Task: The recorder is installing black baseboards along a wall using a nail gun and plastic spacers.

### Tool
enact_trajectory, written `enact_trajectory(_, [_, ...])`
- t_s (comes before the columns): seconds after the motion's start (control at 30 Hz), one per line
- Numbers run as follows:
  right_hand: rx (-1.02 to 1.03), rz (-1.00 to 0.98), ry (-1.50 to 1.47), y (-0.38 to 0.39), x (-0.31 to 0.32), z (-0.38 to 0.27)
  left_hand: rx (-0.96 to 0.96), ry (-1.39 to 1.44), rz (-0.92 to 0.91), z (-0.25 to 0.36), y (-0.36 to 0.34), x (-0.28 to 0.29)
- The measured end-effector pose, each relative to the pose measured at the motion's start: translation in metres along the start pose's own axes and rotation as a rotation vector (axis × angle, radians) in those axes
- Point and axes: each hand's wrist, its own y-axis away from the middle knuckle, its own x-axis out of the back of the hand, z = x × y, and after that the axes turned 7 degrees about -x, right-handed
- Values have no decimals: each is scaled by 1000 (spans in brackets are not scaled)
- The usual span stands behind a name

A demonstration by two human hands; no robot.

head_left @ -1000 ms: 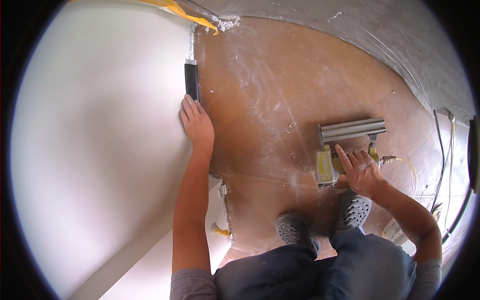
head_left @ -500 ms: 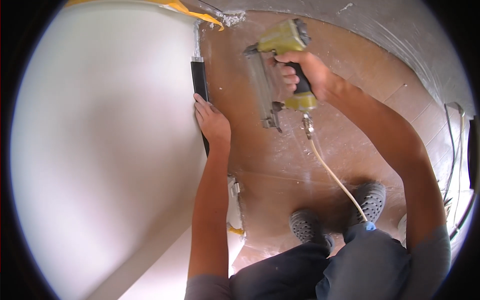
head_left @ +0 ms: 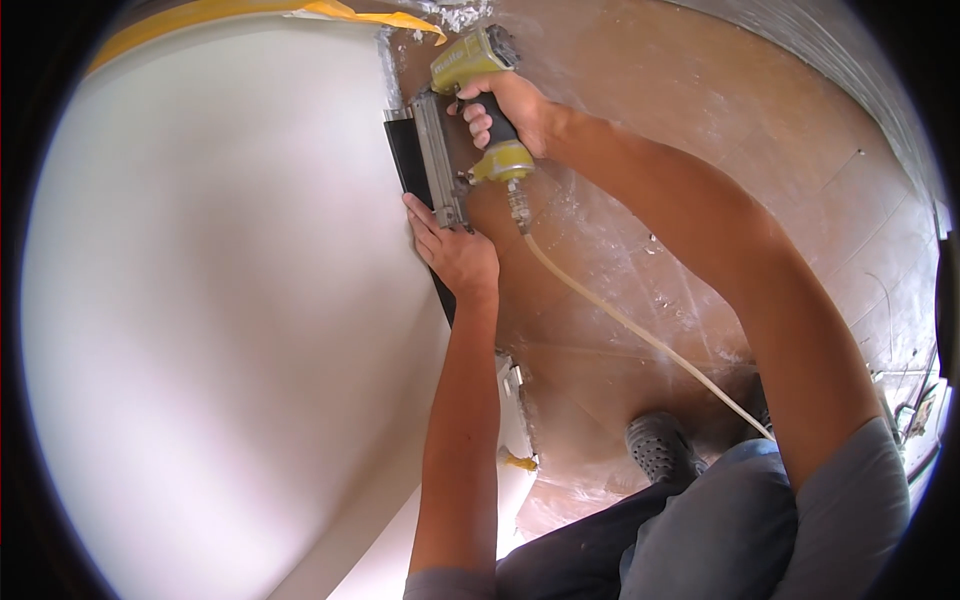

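My right hand (head_left: pixel 515 105) is wrapped round the black grip of a yellow-green air nail gun (head_left: pixel 462 62). Its long metal magazine lies along a black skirting strip (head_left: pixel 406 155) at the foot of the white wall (head_left: pixel 220 260). The nose end, if it touches the strip, is too unclear to tell. My left hand (head_left: pixel 462 258) lies on the strip with fingers stretched out, pressing it to the wall. Its thumb is partly hidden, close to the magazine's lower end. A pale air hose (head_left: pixel 620 315) runs from the gun's fitting towards my legs.
Yellow tape (head_left: pixel 330 10) hangs loose along the far edge of the wall. Brown floor (head_left: pixel 640 180) with white dust spreads to the right, bordered by plastic sheeting (head_left: pixel 840 90). My grey clog (head_left: pixel 660 450) stands below. Cables (head_left: pixel 910 410) lie at the right rim.
The nail gun has moved left, from above the floor to beside the black strip. My left hand stays on the strip, and the whole view has shifted slightly.
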Motion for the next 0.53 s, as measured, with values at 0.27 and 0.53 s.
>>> enact_trajectory(0.27, [-103, -13, -31, -22, -3, 3, 43, 63, 53, -3, 1, -7])
enact_trajectory(0.53, [-98, -16, -20, -25, -6, 4, -13, -28, 62, -14, 5, -17])
